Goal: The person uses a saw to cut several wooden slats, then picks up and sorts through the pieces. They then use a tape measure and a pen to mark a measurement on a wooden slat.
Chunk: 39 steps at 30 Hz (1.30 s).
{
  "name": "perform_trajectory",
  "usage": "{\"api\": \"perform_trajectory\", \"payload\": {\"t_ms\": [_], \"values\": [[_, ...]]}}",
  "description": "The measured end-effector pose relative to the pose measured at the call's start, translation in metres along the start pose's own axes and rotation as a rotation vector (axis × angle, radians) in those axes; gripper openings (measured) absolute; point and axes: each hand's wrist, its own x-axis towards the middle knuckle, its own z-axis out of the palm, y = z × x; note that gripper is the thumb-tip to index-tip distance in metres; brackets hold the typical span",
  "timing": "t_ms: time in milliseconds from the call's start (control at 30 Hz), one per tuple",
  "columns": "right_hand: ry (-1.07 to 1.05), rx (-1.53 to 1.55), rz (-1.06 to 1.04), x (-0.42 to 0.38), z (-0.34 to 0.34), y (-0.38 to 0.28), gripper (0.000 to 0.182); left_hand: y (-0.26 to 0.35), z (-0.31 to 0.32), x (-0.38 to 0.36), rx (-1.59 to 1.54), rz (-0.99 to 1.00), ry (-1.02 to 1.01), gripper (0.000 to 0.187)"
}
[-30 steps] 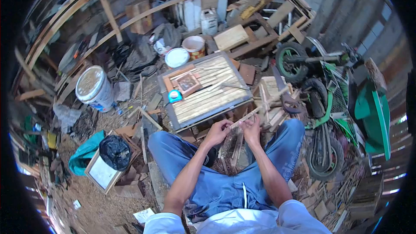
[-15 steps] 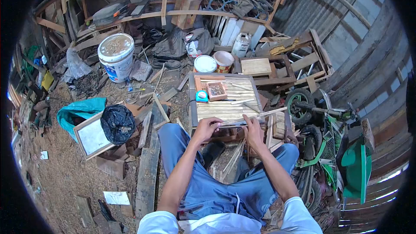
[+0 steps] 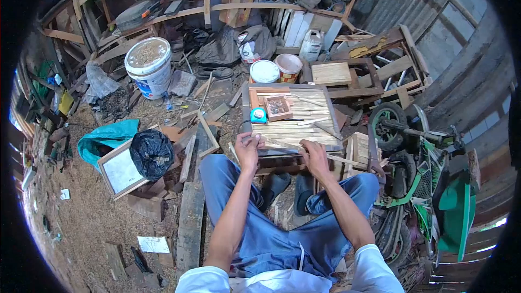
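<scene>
A thin wooden strip (image 3: 282, 145) runs across the near edge of a low slatted table (image 3: 336, 142). My left hand (image 3: 248, 146) pinches its left end, and my right hand (image 3: 315, 154) is closed on it further right; the strip's right end sticks out past that hand, tilted slightly down. On the table stand a small wooden box of small pieces (image 3: 278, 107) and a turquoise tape measure (image 3: 259, 115). A loose wooden piece (image 3: 328, 130) lies near the table's right side.
White buckets (image 3: 147, 65) stand at the back left and beyond the table. A framed white panel (image 3: 122, 171) and black bag (image 3: 152, 154) lie left. To the right is a green motorcycle (image 3: 415, 190). Wood scraps cover the floor.
The strip has tilted, its right end now lower. Both hands have shifted relative to the table, and the view has moved. More of the feet shows between the knees.
</scene>
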Motion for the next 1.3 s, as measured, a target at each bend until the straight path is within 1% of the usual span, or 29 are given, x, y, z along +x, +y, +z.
{"api": "perform_trajectory", "payload": {"t_ms": [67,133,167,233,333,467,567,667,700,800,833,933,967,1100,1133,1200,1267,1300], "values": [[0.001,0.004,-0.055,0.002,0.012,0.011,0.019,-0.009,-0.002,0.006,0.022,0.064,0.018,0.021],[0.019,0.035,-0.045,0.010,0.015,0.010,0.017,-0.005,-0.001,0.005,-0.022,0.063,0.038,0.016],[0.023,0.041,-0.035,0.015,0.015,0.009,0.016,-0.001,-0.005,0.006,0.049,0.067,0.048,0.015],[0.037,0.045,-0.019,0.022,0.020,0.014,0.017,-0.001,-0.013,0.011,0.188,0.073,0.059,0.014],[0.021,0.051,0.017,0.028,0.029,0.021,0.019,-0.006,-0.024,0.015,0.292,0.092,0.053,0.011],[-0.018,0.050,0.072,0.029,0.042,0.029,0.020,-0.018,-0.033,0.022,0.415,0.123,0.045,0.011],[-0.026,0.053,0.098,0.033,0.051,0.031,0.021,-0.033,-0.044,0.031,0.465,0.232,0.063,0.013],[-0.086,0.047,0.112,0.039,0.056,0.028,0.022,-0.032,-0.050,0.032,0.278,0.160,0.072,0.021],[-0.123,0.081,0.117,0.041,0.057,0.028,0.023,-0.030,-0.054,0.033,0.265,0.152,0.055,0.036],[-0.165,0.094,0.108,0.045,0.058,0.026,0.023,-0.029,-0.062,0.030,0.199,0.083,0.055,0.044],[-0.158,0.112,0.108,0.047,0.059,0.025,0.022,-0.028,-0.064,0.030,0.182,0.077,0.032,0.051],[-0.191,0.111,0.136,0.048,0.058,0.023,0.021,-0.029,-0.070,0.031,0.110,0.016,0.023,0.052],[-0.193,0.127,0.129,0.048,0.059,0.023,0.021,-0.031,-0.071,0.032,0.111,0.030,0.030,0.051],[-0.196,0.168,0.116,0.044,0.057,0.025,0.021,-0.029,-0.074,0.030,0.139,-0.024,0.014,0.048],[-0.196,0.174,0.113,0.044,0.055,0.024,0.021,-0.027,-0.072,0.029,0.163,-0.014,0.019,0.051],[-0.207,0.174,0.105,0.041,0.051,0.027,0.022,-0.024,-0.072,0.029,0.168,-0.061,0.018,0.043],[-0.176,0.178,0.070,0.039,0.051,0.029,0.023,-0.027,-0.070,0.030,0.238,0.020,0.019,0.041],[-0.156,0.192,0.090,0.038,0.051,0.029,0.022,-0.029,-0.069,0.031,0.274,0.062,0.017,0.040]]}}
